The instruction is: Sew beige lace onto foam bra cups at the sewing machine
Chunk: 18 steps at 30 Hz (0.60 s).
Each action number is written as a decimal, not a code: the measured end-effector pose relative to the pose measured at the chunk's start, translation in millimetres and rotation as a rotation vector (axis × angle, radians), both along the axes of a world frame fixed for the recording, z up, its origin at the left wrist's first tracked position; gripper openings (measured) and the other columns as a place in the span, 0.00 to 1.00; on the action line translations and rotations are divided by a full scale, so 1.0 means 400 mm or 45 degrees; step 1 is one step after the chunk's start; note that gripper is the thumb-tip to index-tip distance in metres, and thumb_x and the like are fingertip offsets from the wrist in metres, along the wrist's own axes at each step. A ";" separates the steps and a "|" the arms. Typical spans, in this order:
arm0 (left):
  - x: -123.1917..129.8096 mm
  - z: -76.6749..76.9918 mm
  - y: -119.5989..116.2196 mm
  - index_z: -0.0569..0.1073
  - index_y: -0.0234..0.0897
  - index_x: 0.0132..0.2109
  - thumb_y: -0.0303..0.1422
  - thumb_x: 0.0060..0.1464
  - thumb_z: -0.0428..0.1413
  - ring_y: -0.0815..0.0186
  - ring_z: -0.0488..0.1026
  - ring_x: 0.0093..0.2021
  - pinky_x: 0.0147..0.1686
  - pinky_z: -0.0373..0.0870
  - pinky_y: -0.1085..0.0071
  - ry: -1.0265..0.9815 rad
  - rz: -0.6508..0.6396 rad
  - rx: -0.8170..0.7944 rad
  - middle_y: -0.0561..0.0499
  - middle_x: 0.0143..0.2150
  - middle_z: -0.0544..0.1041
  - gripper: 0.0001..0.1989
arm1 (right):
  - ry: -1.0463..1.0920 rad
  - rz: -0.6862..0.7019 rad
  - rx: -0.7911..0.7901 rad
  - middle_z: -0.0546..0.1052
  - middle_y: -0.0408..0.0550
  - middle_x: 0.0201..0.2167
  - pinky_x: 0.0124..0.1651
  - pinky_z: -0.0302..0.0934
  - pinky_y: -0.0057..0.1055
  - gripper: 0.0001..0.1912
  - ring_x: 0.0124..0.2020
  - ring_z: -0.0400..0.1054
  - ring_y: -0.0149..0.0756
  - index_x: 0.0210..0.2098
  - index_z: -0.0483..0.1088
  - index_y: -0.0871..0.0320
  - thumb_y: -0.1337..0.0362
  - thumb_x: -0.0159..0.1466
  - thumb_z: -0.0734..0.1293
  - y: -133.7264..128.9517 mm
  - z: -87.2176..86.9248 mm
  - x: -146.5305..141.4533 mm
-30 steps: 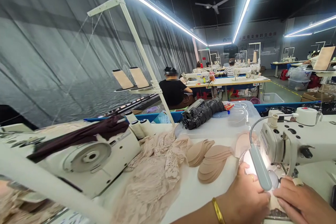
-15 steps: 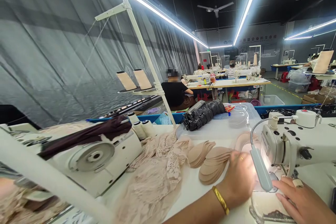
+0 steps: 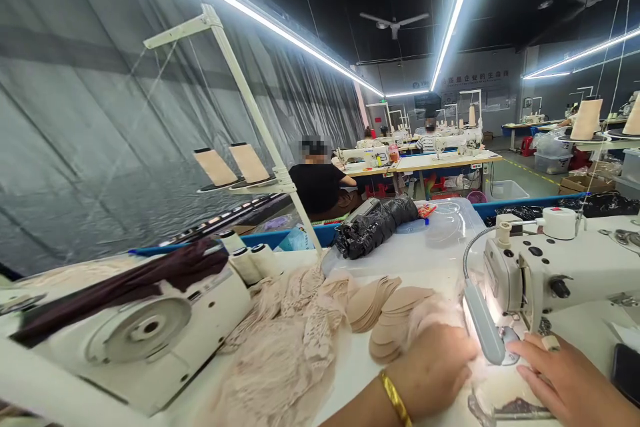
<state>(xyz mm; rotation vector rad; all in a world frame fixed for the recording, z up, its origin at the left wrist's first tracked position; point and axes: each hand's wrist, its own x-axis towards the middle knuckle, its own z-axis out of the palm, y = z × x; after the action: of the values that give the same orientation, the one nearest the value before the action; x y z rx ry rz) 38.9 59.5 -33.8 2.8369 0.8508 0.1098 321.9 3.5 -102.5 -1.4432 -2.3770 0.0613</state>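
Observation:
My left hand (image 3: pixel 435 363), with a gold bangle (image 3: pixel 395 400) on the wrist, is curled around a pale lace piece (image 3: pixel 434 312) that shows blurred just above it, next to a fanned stack of beige foam cups (image 3: pixel 395 320). My right hand (image 3: pixel 565 380) lies flat, fingers stretched out, on light fabric (image 3: pixel 500 393) at the foot of the white sewing machine (image 3: pixel 550 273). The machine's lit lamp (image 3: pixel 483 330) hangs between my two hands. The needle area is hidden behind the lamp.
A heap of pink lace (image 3: pixel 290 340) lies left of the cups, beside a second white machine (image 3: pixel 140 327) draped with dark cloth. Behind stand a clear plastic bin (image 3: pixel 440 233) with a black bag (image 3: pixel 375 223), thread cones (image 3: pixel 220 167) on a stand, and seated people at far tables.
My left hand left the needle area, reached to the foam cups, then drew back toward me with a pale piece. My right hand stayed by the machine. The view shifted slightly.

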 end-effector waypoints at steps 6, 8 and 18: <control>0.059 -0.041 -0.020 0.72 0.39 0.38 0.23 0.65 0.52 0.61 0.78 0.46 0.50 0.73 0.68 -0.367 -0.257 0.213 0.47 0.42 0.80 0.09 | 0.043 0.003 -0.103 0.84 0.53 0.50 0.48 0.77 0.48 0.18 0.49 0.81 0.51 0.51 0.77 0.48 0.60 0.77 0.56 -0.003 0.018 -0.010; 0.075 -0.055 -0.021 0.72 0.39 0.37 0.25 0.66 0.53 0.62 0.77 0.43 0.49 0.73 0.69 -0.469 -0.231 0.263 0.48 0.39 0.79 0.08 | 0.077 0.006 -0.094 0.84 0.52 0.49 0.47 0.77 0.46 0.17 0.48 0.81 0.51 0.49 0.77 0.48 0.60 0.77 0.57 -0.001 0.022 -0.012; 0.113 -0.034 -0.034 0.70 0.41 0.34 0.25 0.68 0.46 0.63 0.71 0.29 0.42 0.76 0.69 -0.650 -0.085 0.181 0.50 0.30 0.76 0.14 | 0.069 0.007 -0.115 0.84 0.52 0.51 0.49 0.76 0.46 0.16 0.50 0.81 0.50 0.50 0.77 0.47 0.59 0.78 0.57 -0.001 0.010 -0.003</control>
<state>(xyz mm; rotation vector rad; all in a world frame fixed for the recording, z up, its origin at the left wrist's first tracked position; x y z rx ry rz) 84.3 46.1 -47.5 2.7503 0.6511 0.8705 320.7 3.1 -98.4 -1.4562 -2.3621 0.2087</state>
